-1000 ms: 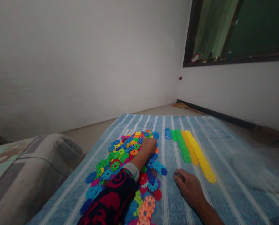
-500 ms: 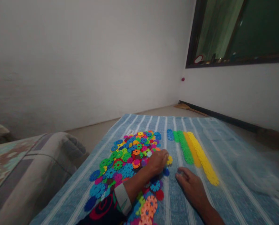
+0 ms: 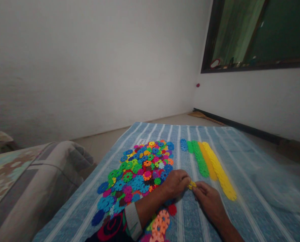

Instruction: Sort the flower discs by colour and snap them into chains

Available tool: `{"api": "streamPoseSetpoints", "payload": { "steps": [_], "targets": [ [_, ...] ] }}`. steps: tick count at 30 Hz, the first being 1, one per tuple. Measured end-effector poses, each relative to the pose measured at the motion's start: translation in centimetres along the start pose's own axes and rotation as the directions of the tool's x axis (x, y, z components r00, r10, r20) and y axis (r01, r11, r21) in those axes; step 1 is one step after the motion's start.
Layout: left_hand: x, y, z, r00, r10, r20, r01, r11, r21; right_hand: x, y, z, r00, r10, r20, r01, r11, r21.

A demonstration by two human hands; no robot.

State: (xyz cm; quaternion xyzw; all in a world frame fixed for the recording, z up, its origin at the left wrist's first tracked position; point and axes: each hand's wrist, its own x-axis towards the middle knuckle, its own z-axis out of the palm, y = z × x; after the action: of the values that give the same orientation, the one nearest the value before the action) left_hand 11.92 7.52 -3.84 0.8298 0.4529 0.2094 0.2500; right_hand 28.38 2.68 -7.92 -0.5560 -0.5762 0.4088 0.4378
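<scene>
Between the fingertips of both hands are small yellow discs (image 3: 191, 185). My left hand (image 3: 177, 183) pinches them from the left, at the right edge of a heap of mixed-colour notched discs (image 3: 137, 181). From the right, my right hand (image 3: 209, 200) has its thumb and fingers closed on the same yellow discs. Beyond it lie overlapping rows of discs: a short blue one (image 3: 183, 145), a green one (image 3: 200, 159), an orange-yellow one (image 3: 209, 163) and a long yellow one (image 3: 220, 173). How many discs are held, I cannot tell.
A blue striped cloth (image 3: 243, 174) lies under everything. On its right side is a clear plastic bag (image 3: 278, 190). A grey blanket (image 3: 64, 168) bulges at the left. Behind are a white wall (image 3: 102, 67) and a dark-framed window (image 3: 261, 33).
My left hand has moved right from the heap's edge, bringing yellow discs away from the heap. My right hand's fingers have closed on them, and the two hands now meet.
</scene>
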Motion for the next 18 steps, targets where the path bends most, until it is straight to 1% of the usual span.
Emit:
{"api": "streamPoseSetpoints", "payload": {
  "steps": [2,4,5,6,7,10,11,14,16,18],
  "targets": [
    [0.9,-0.9,-1.2,0.998,-0.034,-0.055,0.039,0.995,0.091,0.0,0.1,0.0,1.000,0.001,0.008,-0.001,1.000,-0.018],
    [2.1,-2.3,-3.0,0.984,-0.111,-0.143,0.144,0.959,0.246,0.1,0.3,0.1,1.000,0.000,0.015,0.001,0.999,-0.039],
    [2.8,-3.2,-4.1,0.968,-0.166,-0.190,0.224,0.912,0.344,0.1,0.5,0.1,1.000,0.000,0.016,0.001,0.999,-0.051],
    [3.5,-4.2,-5.2,0.937,-0.241,-0.252,0.331,0.841,0.429,0.2,0.7,0.1,1.000,0.002,0.017,-0.001,0.998,-0.062],
    [4.2,-5.4,-6.4,0.915,-0.279,-0.290,0.388,0.804,0.450,0.2,0.8,0.1,1.000,0.005,0.016,-0.004,0.997,-0.071],
    [6.0,-8.8,-9.7,0.866,-0.342,-0.365,0.489,0.732,0.474,0.3,1.2,0.2,1.000,0.008,0.013,-0.007,0.997,-0.083],
    [6.4,-9.7,-10.5,0.858,-0.354,-0.374,0.505,0.716,0.481,0.3,1.2,0.2,1.000,0.004,0.012,-0.003,0.996,-0.088],
    [7.2,-11.8,-12.0,0.875,-0.368,-0.314,0.482,0.714,0.508,0.3,0.9,0.2,1.000,-0.013,0.008,0.014,0.992,-0.122],
    [7.3,-12.4,-12.0,0.897,-0.367,-0.246,0.442,0.731,0.520,0.2,0.7,0.1,1.000,-0.017,0.010,0.019,0.991,-0.134],
    [7.0,-12.4,-11.6,0.918,-0.351,-0.183,0.393,0.752,0.529,0.2,0.5,0.1,1.000,-0.021,0.010,0.022,0.991,-0.134]
  ]
}}
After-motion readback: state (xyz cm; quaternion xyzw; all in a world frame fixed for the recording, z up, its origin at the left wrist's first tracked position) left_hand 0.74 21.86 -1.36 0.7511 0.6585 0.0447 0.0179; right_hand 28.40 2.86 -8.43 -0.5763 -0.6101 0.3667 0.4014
